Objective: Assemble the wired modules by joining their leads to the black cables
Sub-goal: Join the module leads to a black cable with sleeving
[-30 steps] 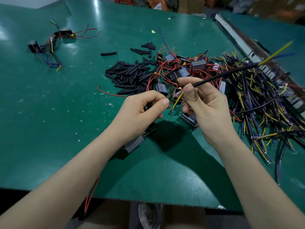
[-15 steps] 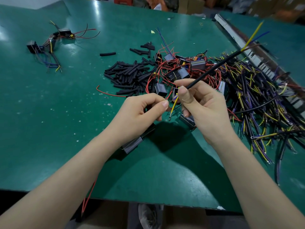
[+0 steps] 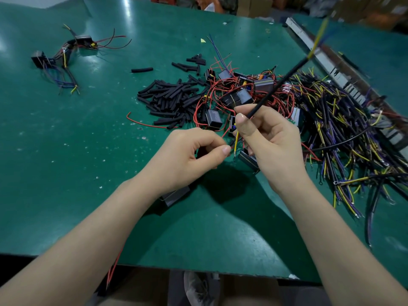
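Head view shows the right hand (image 3: 271,142) pinching a black cable (image 3: 276,85) angled upward so its yellow lead (image 3: 236,142) hangs toward the left hand (image 3: 187,155). That hand pinches a thin lead, seemingly to join them above the tabletop (image 3: 77,151).

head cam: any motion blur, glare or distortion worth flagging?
Head view: the far end of the black cable in the right hand is smeared by motion blur; overhead light glares on the green table at the top; wide-angle bending curves the table edges; both hands cast soft shadows beneath them.
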